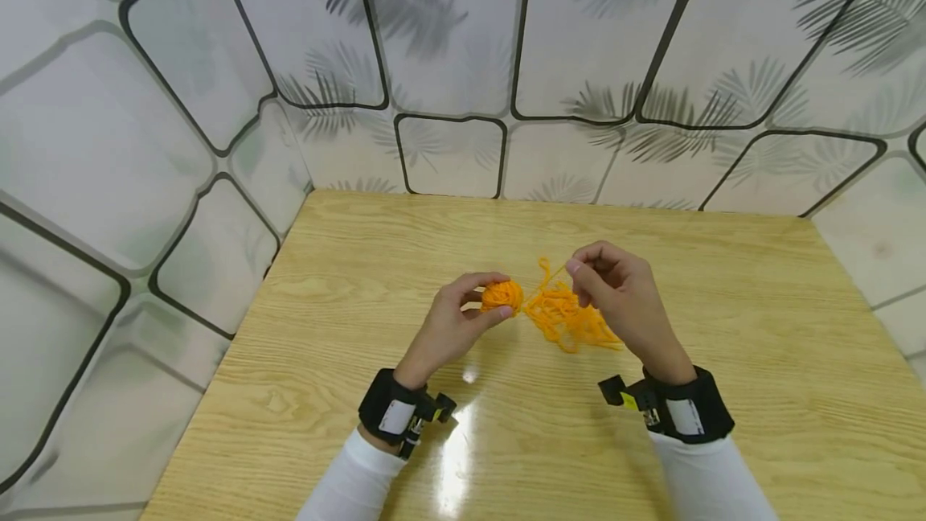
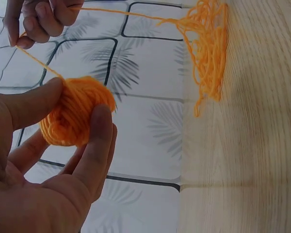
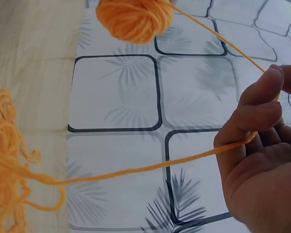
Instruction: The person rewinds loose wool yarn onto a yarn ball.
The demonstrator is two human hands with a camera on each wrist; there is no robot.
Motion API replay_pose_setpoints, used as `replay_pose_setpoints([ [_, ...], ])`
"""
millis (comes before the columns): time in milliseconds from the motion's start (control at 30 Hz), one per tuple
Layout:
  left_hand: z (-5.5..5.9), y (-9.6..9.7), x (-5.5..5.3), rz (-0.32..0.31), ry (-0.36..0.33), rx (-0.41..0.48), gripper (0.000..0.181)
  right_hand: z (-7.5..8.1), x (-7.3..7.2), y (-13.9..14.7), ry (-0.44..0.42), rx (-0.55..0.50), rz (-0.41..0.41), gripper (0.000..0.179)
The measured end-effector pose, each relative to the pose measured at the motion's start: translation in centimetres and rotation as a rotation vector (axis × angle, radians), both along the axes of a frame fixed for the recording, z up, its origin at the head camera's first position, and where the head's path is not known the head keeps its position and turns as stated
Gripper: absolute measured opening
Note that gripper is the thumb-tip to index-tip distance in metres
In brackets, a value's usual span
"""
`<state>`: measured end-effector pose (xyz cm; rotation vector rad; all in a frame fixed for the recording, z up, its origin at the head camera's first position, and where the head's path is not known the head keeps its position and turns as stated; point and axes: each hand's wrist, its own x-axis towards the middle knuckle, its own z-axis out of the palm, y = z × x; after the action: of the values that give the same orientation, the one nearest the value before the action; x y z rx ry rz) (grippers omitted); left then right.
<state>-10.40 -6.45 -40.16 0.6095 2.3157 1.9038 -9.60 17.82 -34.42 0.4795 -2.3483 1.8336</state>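
Note:
An orange ball of yarn is held above the table by my left hand, thumb on one side and fingers on the other. To its right, my right hand pinches a strand of the same yarn between thumb and forefinger. That strand runs taut from the ball to the fingertips. In the right wrist view it passes through the curled fingers and down to a loose heap of orange yarn. The heap lies on the table, partly hidden behind the right hand in the head view.
The light wooden table reaches back to a wall covering with black outlines and grey leaf prints. Black bands with small cameras sit on the left wrist and the right wrist. Light glares off the tabletop near the front.

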Motion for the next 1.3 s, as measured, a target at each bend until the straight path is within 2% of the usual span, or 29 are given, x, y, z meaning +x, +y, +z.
replay_pose_setpoints([
  [133, 0.2, 0.0, 0.1, -0.111, -0.007, -0.012, 0.04, 0.4, -0.6, 0.3, -0.002, -0.027, -0.029, 0.017],
  [267, 0.6, 0.1, 0.3, -0.224, -0.049, 0.042, 0.038, 0.7, -1.3, 0.2, 0.0, -0.073, -0.033, 0.021],
  [467, 1.5, 0.2, 0.7, -0.41, -0.1, 0.214, 0.039, -0.2, -2.6, -0.6, -0.021, -0.121, 0.003, 0.021],
  [567, 2.0, 0.3, 1.0, -0.467, -0.102, 0.308, 0.042, -1.1, -3.1, -1.0, -0.048, -0.094, 0.023, 0.021],
  [633, 2.3, 0.3, 1.1, -0.484, -0.097, 0.381, 0.045, -1.9, -3.3, -1.3, -0.069, -0.071, 0.039, 0.022],
  [700, 2.5, 0.3, 1.2, -0.478, -0.087, 0.455, 0.045, -2.6, -3.3, -1.6, -0.091, -0.045, 0.059, 0.024],
  [767, 2.7, 0.2, 1.2, -0.446, -0.064, 0.515, 0.046, -3.3, -3.3, -1.9, -0.121, -0.027, 0.078, 0.025],
  [1000, 2.8, 0.5, 1.0, -0.188, 0.044, 0.581, 0.049, -5.1, -2.5, -2.8, -0.183, 0.03, 0.148, 0.013],
  [1133, 2.7, 0.8, 0.8, -0.08, 0.048, 0.631, 0.044, -5.4, -1.9, -3.5, -0.173, 0.061, 0.183, 0.013],
  [1300, 2.7, 1.0, 0.5, -0.009, 0.035, 0.664, 0.041, -5.1, -0.9, -4.1, -0.154, 0.107, 0.198, 0.017],
])
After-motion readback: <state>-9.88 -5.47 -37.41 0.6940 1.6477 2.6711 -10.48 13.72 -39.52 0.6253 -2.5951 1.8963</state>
